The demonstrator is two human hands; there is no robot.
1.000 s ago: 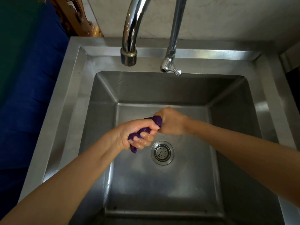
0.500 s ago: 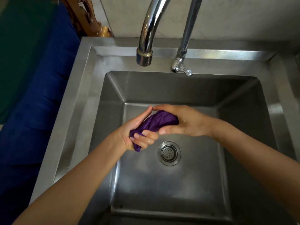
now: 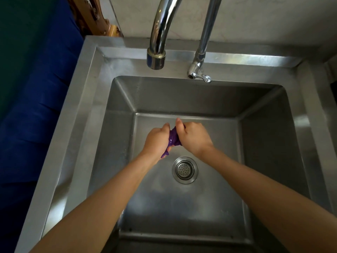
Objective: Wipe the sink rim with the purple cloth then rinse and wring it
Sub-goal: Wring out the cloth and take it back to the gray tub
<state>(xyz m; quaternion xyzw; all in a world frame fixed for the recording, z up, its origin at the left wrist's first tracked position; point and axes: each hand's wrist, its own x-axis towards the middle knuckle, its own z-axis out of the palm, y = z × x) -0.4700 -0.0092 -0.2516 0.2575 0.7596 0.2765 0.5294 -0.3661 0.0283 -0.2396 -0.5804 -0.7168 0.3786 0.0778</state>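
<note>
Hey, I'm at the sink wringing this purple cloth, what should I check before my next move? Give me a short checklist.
1. Grip: left hand and right hand both hold the twisted purple cloth: ok.
2. Cloth held over the basin, near the drain strainer, so drips land inside: ok.
3. Water off: no stream shows from the large spout or the small tap: ok.
4. Cloth wrung dry enough: cannot tell.
5. Sink rim wiped clean: cannot tell.
</note>
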